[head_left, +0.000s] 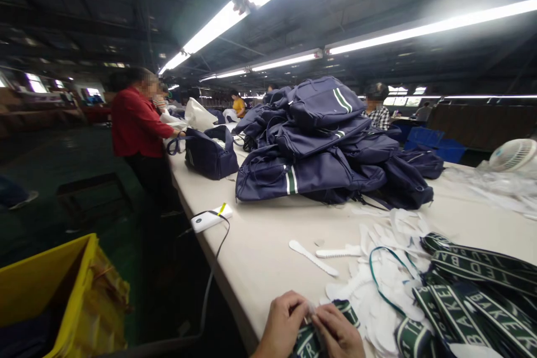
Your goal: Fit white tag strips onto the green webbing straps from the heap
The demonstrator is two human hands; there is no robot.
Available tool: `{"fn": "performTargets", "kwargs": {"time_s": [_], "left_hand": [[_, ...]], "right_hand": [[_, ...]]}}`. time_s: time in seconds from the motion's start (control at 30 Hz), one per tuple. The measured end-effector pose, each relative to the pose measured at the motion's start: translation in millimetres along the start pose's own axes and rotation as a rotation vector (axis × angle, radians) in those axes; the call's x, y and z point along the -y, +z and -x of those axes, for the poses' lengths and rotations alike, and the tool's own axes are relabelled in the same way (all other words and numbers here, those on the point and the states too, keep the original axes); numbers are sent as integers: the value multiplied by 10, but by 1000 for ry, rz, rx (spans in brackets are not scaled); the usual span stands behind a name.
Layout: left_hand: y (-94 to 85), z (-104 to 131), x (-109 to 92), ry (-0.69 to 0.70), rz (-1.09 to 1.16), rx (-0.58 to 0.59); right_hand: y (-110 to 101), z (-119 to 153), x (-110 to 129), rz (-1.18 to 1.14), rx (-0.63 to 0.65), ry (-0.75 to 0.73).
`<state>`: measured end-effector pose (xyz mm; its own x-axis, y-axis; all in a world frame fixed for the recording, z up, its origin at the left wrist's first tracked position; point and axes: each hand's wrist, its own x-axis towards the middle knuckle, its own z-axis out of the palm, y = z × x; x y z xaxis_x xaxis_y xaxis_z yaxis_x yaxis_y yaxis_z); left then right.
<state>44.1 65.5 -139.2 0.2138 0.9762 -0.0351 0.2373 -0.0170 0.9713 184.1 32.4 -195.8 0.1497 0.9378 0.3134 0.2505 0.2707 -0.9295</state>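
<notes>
Both hands are at the bottom of the head view, close together over the table's near edge. My left hand (282,324) pinches a green lettered strap (308,344) and a small whitish piece at its end. My right hand (339,331) has its fingers closed on the same strap from the other side, and part of the strap shows beyond the knuckles. Right beside it lie a heap of white strips (380,296) and a pile of green lettered straps (482,307).
Navy bags (310,168) are piled mid-table. A white power bank (210,219) with a cable lies at the left edge. A yellow bin (94,296) stands lower left. A person in red (140,117) stands beyond, by another bag. A white fan (512,155) is at right.
</notes>
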Motion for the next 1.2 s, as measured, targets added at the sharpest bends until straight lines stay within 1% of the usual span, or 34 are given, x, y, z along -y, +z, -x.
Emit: {"fn": "performTargets", "kwargs": {"time_s": [0.13,0.23,0.3,0.4,0.47,0.57,0.67,0.73,0.87,0.97,1.03,1.13,1.2], "left_hand": [[11,-29,-3,-60,57,6],[5,-21,-26,-53,54,-18],[-3,-4,-54,-35,34,-34],[-9,19,-88,-14,0,-47],[-5,28,-95,-12,-12,-52],[3,30,-82,-13,-24,-51],[7,33,-52,15,-57,-53],[12,42,-28,58,-101,-62],[34,76,18,162,-205,-75],[52,92,49,222,-266,-78],[51,88,75,319,-352,-94],[40,70,128,560,-543,-170],[61,74,150,662,-604,-208]], "right_hand": [[-1,-50,83,-118,-14,168],[42,-83,110,-135,-43,263],[64,-94,114,-117,-56,296],[63,-85,112,-79,-65,291],[37,-72,110,-65,-51,235],[-24,-70,115,-54,13,145],[-68,-91,139,-11,96,161],[-66,-104,161,23,93,200],[-9,-103,175,89,0,235],[10,-105,144,156,-39,255],[-6,-123,130,169,-10,270],[-41,-173,150,161,89,267],[-36,-207,182,195,142,266]]}}
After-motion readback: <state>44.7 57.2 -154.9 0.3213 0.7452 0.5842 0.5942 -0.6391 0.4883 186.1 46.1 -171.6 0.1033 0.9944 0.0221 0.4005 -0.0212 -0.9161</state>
